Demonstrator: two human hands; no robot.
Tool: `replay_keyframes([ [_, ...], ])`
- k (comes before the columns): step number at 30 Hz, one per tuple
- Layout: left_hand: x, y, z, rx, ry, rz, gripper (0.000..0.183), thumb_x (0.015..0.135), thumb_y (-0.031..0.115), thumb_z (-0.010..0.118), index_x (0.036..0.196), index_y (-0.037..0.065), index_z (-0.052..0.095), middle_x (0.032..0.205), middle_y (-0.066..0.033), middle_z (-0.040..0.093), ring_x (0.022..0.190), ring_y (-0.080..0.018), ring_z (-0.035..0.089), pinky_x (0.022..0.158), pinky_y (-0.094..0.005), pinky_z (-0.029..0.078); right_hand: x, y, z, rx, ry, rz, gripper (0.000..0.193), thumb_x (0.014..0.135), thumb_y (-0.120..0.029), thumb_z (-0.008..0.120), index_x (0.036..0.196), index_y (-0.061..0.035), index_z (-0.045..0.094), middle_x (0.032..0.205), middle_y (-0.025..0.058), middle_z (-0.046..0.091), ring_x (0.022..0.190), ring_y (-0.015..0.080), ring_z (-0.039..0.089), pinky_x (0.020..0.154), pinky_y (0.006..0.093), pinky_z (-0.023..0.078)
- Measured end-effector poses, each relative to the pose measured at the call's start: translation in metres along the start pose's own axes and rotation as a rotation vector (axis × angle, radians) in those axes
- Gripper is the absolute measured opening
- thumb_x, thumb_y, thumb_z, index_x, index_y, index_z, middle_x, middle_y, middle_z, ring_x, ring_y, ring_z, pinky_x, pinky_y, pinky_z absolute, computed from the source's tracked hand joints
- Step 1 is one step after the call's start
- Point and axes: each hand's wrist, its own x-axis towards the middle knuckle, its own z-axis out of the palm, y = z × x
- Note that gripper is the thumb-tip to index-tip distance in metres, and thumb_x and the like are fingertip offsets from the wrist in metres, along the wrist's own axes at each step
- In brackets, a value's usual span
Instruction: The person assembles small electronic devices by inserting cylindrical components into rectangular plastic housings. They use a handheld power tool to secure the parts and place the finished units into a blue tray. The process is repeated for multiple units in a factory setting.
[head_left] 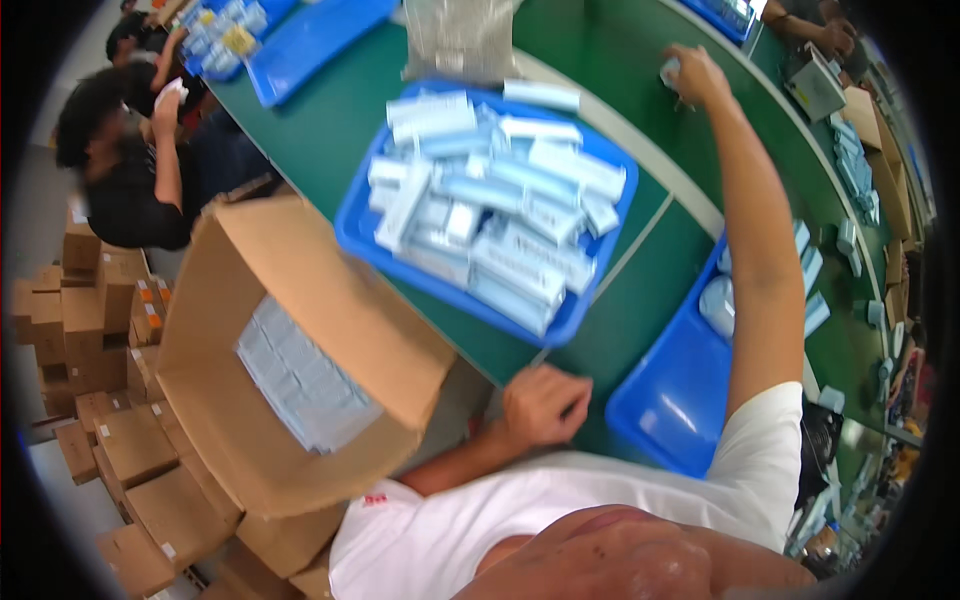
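Note:
My left hand (pixel 545 405) rests curled into a fist at the near table edge, with nothing seen in it. Stretched far out over the green table at the upper right, my right hand (pixel 697 77) is closed around a small pale, shiny thing (pixel 670 72), too blurred to name. Between my hands lies a blue tray (pixel 352 222) heaped with slim light-blue boxes (pixel 515 265). Under my right forearm sits a second blue tray (pixel 665 405), holding a round pale item (pixel 717 305) at its far end.
An open cardboard carton (pixel 310 290) stands left of the table, with rows of light-blue packs (pixel 300 375) inside. Stacked cartons (pixel 150 440) fill the floor beyond. A clear plastic bag (pixel 460 38) lies behind the tray. People work at the far left and upper right.

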Motion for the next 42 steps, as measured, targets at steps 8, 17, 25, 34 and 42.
replay_keyframes([
  [8, -0.009, -0.002, 0.004, -0.163, 0.102, -0.059, 0.047, 0.076, -0.001, 0.081, 0.120, 0.004, 0.067, 0.118, -0.0142, 0.067, 0.083, -0.0238, 0.070, 0.066, -0.0311, 0.054, -0.219, -0.143, -0.161, 0.301, -0.112, -0.311, 0.033, 0.086, -0.024, 0.071, 0.113, -0.0061, 0.069, 0.105, 0.0185, 0.070, 0.101, 0.0401, 0.067, 0.088, 0.0450, 0.054],
  [17, -0.021, 0.018, -0.021, -0.215, 0.357, 0.043, 0.092, 0.078, -0.001, 0.086, 0.154, -0.001, 0.033, 0.145, -0.0170, 0.045, 0.131, -0.0268, 0.052, 0.100, -0.0346, 0.051, -0.390, -0.217, -0.110, 0.560, -0.406, -0.554, 0.045, 0.095, -0.039, 0.073, 0.125, -0.0065, 0.067, 0.100, 0.0145, 0.072, 0.077, 0.0252, 0.069, 0.069, 0.0363, 0.055],
  [25, -0.080, 0.023, -0.028, -0.657, 0.257, -0.394, 0.071, 0.090, 0.003, 0.075, 0.148, -0.002, 0.035, 0.130, -0.0175, 0.051, 0.111, -0.0230, 0.060, 0.091, -0.0326, 0.054, -0.367, -0.215, -0.025, 0.088, 0.284, -0.516, 0.024, 0.088, -0.029, 0.070, 0.101, -0.0084, 0.074, 0.101, 0.0111, 0.068, 0.103, 0.0319, 0.067, 0.081, 0.0442, 0.059],
  [34, -0.085, 0.002, -0.038, -0.733, 0.190, -0.465, 0.055, 0.095, 0.003, 0.070, 0.140, 0.001, 0.040, 0.128, -0.0122, 0.053, 0.107, -0.0183, 0.061, 0.088, -0.0307, 0.056, -0.350, -0.237, -0.018, 0.005, 0.245, -0.476, 0.021, 0.089, -0.024, 0.068, 0.098, -0.0058, 0.074, 0.107, 0.0143, 0.071, 0.103, 0.0341, 0.069, 0.079, 0.0446, 0.060],
  [42, -0.070, -0.011, -0.028, -0.637, 0.268, -0.390, 0.056, 0.093, 0.007, 0.075, 0.140, 0.006, 0.044, 0.122, -0.0081, 0.058, 0.109, -0.0161, 0.062, 0.093, -0.0309, 0.055, -0.359, -0.237, -0.018, 0.117, 0.170, -0.373, 0.034, 0.085, -0.028, 0.077, 0.111, -0.0071, 0.069, 0.113, 0.0164, 0.068, 0.109, 0.0369, 0.065, 0.089, 0.0488, 0.055],
])
